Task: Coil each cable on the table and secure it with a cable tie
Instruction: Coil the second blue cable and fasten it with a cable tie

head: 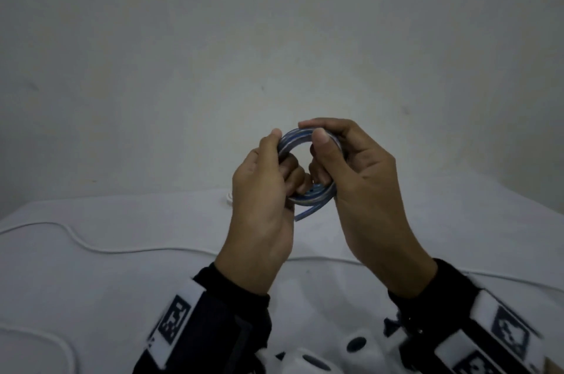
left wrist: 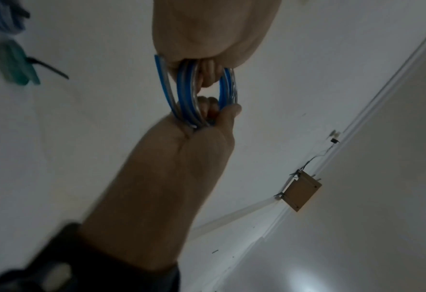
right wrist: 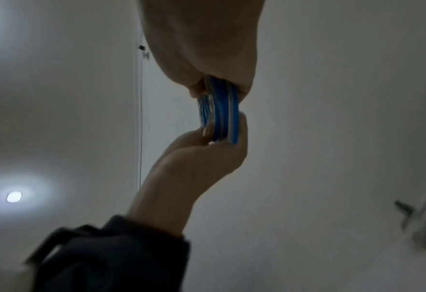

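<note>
A blue-and-clear cable is wound into a small coil (head: 309,198) held up above the white table (head: 122,288). My left hand (head: 265,172) grips the coil's left side, fingers curled through the ring. My right hand (head: 348,166) grips its right and upper side, thumb pressed on the top. A short loose end (head: 308,215) sticks out below the coil. In the left wrist view the coil (left wrist: 186,94) sits between my left hand (left wrist: 201,138) and right hand (left wrist: 211,29). The right wrist view shows the coil (right wrist: 219,114) pinched by my right hand (right wrist: 206,158).
A white cable (head: 91,247) lies loose across the table, and another white loop (head: 45,340) lies at the near left. In the left wrist view a green coil (left wrist: 14,63) with a black cable tie (left wrist: 49,67) and a second blue coil (left wrist: 1,15) appear.
</note>
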